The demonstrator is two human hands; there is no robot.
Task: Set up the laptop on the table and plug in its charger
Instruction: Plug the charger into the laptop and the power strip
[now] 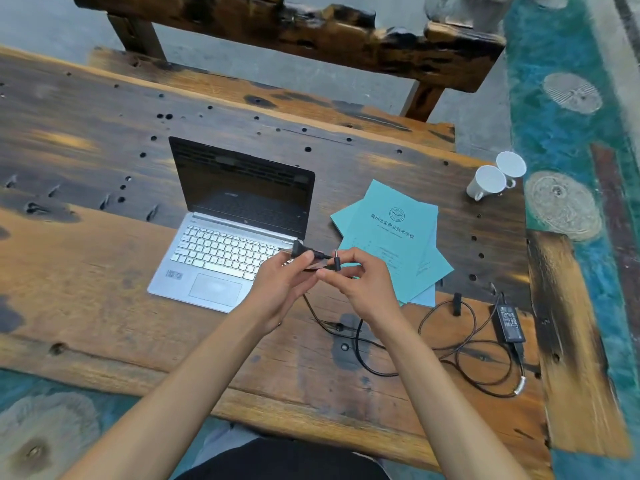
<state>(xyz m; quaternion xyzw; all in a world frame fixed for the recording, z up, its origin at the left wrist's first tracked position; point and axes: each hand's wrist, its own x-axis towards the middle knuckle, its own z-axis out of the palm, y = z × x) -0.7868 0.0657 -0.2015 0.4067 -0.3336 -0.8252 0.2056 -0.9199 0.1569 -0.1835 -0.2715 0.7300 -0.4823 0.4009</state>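
Head-camera view: a person sorts out both ends of the charger above an open laptop (232,233) on the wooden table (104,306). Left hand (280,282) pinches the mains plug (300,250); right hand (360,278) holds the barrel connector (336,259) upright between fingertips, apparently choosing which end goes where. Both forearms reach forward, wrists angled inward. Cable loops trail to the power brick (509,323) at right.

Worn wooden table (86,258), open laptop (221,258), teal booklets (391,237), two white mugs (488,181), charger brick (509,323)
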